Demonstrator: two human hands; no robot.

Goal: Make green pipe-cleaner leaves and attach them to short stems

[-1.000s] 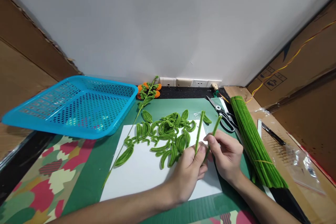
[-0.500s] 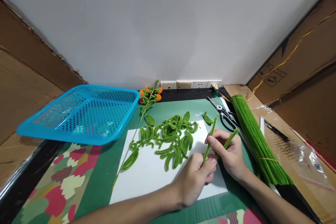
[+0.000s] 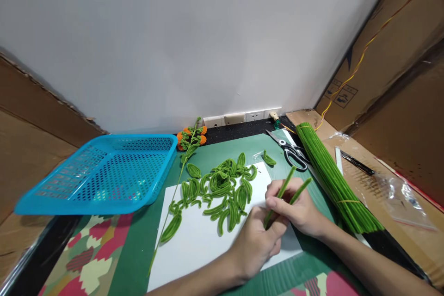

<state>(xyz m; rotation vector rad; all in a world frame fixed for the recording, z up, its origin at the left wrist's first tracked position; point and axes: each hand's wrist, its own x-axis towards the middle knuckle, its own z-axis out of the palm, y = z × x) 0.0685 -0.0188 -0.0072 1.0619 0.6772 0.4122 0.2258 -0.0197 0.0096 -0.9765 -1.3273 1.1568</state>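
Both my hands meet over the right side of a white sheet of paper [image 3: 194,245]. My left hand [image 3: 260,238] is closed on the lower end of a green pipe cleaner [image 3: 286,182]. With thumb and fingers, my right hand [image 3: 294,208] pinches the same green strand higher up. A second green end [image 3: 301,190] sticks out behind the right fingers; whether it belongs to the same piece is hidden. To the left, a pile of green pipe-cleaner leaves [image 3: 222,185] lies on the paper. One single leaf [image 3: 268,158] rests apart, beyond my right hand.
A bundle of green pipe cleaners [image 3: 333,175] lies at the right beside black-handled scissors [image 3: 294,155]. A blue plastic basket [image 3: 104,175] stands at the left. An orange flower stem [image 3: 189,148] crosses the paper's left side. A black pen-like tool [image 3: 357,163] lies far right.
My right hand has closed in on my left, and its fingers now grip the strand lower down. The strand leans further right. The whole view has shifted slightly.
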